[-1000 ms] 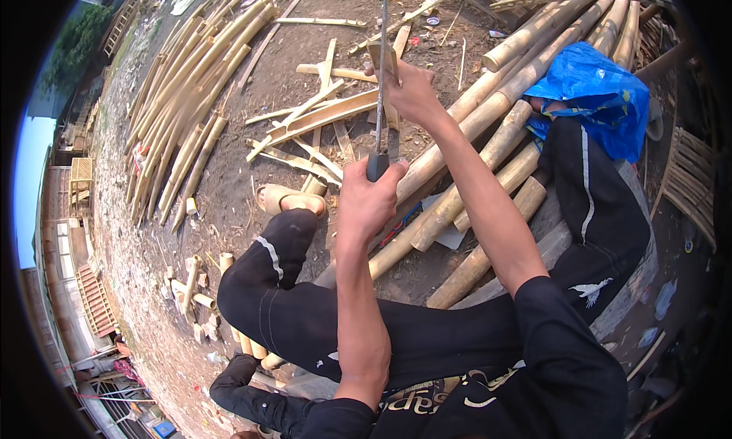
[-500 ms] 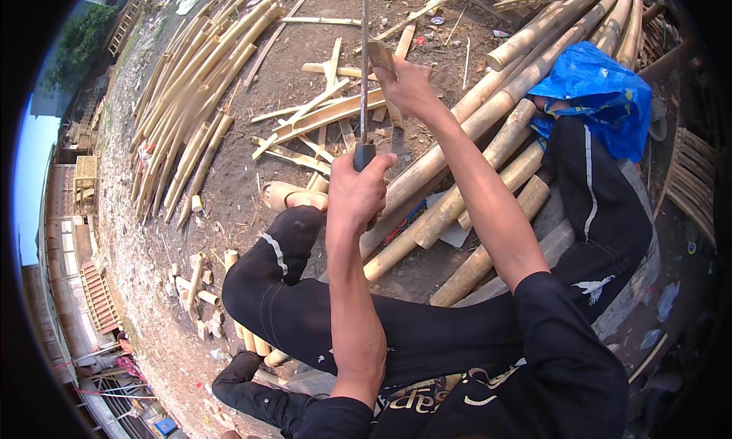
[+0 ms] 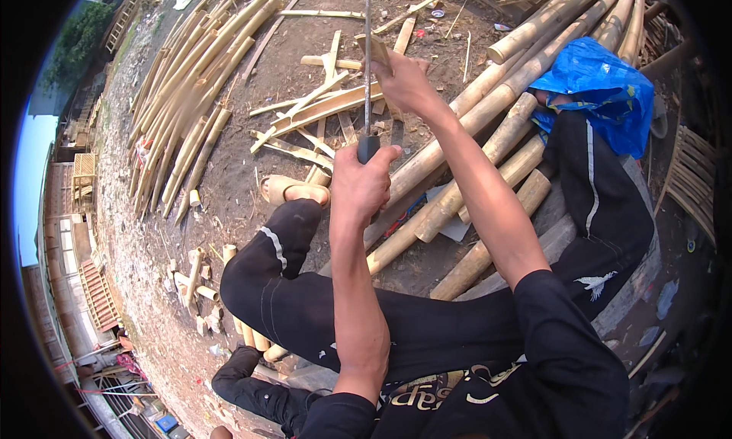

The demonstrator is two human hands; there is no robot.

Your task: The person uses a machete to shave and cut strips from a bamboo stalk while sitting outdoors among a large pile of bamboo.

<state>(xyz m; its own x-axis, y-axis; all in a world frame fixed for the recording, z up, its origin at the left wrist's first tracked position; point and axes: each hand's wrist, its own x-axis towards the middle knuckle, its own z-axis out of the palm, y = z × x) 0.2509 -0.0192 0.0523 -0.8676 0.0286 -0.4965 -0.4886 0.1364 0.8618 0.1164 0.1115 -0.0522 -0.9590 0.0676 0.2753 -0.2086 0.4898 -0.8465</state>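
My left hand (image 3: pixel 361 181) is closed round the black handle (image 3: pixel 367 149) of a long-bladed knife. The narrow blade (image 3: pixel 367 81) points away from me, upright in the picture, and runs past the picture's top edge. My right hand (image 3: pixel 409 79) grips a short split bamboo piece (image 3: pixel 374 50), which lies against or just beside the blade; whether they touch I cannot tell. Beneath both hands, split bamboo strips (image 3: pixel 328 111) lie crisscrossed on the dirt. A tan sandal (image 3: pixel 284 190) is on the foot left of my left hand.
Thick bamboo poles (image 3: pixel 488 115) slant across the ground at right, near a blue plastic sheet (image 3: pixel 591 92). A large stack of bamboo poles (image 3: pixel 198 81) lies at far left. Short bamboo offcuts (image 3: pixel 197 283) are scattered below it. Another person's dark-clothed leg (image 3: pixel 255 389) shows at lower left.
The bamboo piece in my right hand has shifted slightly left and tilted. My left hand still holds the knife, almost in the same place. The whole view has moved a little.
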